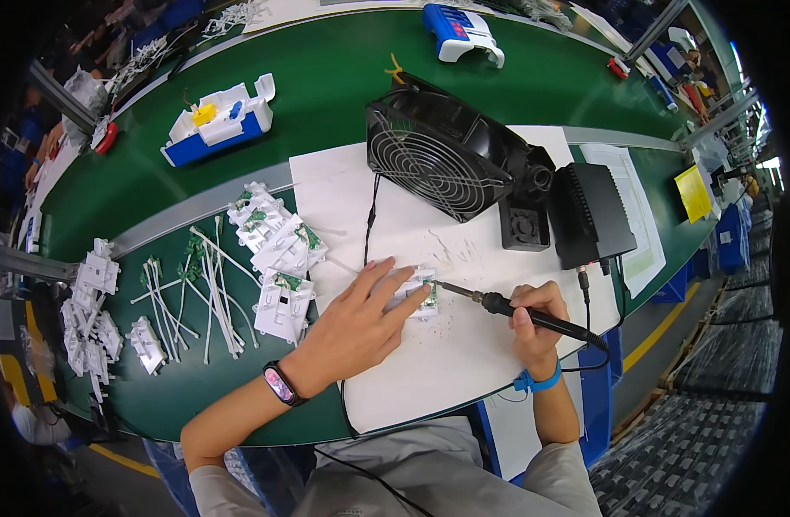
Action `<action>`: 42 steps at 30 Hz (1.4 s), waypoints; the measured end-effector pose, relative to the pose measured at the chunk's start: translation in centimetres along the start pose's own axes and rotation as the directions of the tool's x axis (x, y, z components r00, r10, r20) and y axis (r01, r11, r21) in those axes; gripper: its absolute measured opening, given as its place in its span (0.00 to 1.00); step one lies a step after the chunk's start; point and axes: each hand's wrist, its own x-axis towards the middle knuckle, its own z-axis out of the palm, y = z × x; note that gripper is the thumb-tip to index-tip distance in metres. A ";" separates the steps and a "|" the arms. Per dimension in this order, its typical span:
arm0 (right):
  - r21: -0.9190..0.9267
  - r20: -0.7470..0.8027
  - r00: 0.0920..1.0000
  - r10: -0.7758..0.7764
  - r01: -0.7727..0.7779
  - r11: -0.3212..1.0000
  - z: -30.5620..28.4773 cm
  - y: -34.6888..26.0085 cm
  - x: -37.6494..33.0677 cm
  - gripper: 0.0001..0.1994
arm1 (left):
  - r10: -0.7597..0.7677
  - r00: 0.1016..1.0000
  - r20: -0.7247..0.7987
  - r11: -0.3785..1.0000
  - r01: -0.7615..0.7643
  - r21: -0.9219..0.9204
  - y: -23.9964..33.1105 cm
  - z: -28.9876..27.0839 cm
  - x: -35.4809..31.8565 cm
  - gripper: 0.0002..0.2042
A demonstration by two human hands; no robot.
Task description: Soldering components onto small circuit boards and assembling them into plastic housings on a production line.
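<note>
Head view: left hand (354,325) lies flat, fingers spread, pressing a small white part (419,295) onto the desk (464,345). Right hand (539,320) grips a soldering iron (507,308), tip at the part.

A long workbench with a dark green top (343,77) curves across the view, crossed by a grey metal rail (197,207). A white sheet of paper (429,345) covers its near part. Beyond the bench's right end lies a grey floor with a yellow painted line (662,327) and a dark ribbed mat (714,396) (its far edge blurs into the rim). Blue plastic bins (731,237) stand at the far right, where bright daylight (770,164) comes in.
</note>
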 end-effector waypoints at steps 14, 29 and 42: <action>-0.073 -0.028 0.995 -0.093 0.091 0.993 -0.5 0.3 -0.2 0.09 | 0.041 0.999 0.021 0.999 -0.041 0.013 -0.5 -0.3 0.1 0.28; 0.055 0.061 0.997 -0.036 0.032 0.998 -0.5 -0.8 0.2 0.07 | 0.022 0.996 0.084 0.994 -0.014 -0.104 -0.9 -1.2 0.8 0.27; 0.018 0.056 0.998 -0.026 0.025 1.000 -0.8 -0.7 0.1 0.07 | 0.019 0.997 0.071 0.994 -0.011 -0.110 -0.7 -1.3 0.9 0.27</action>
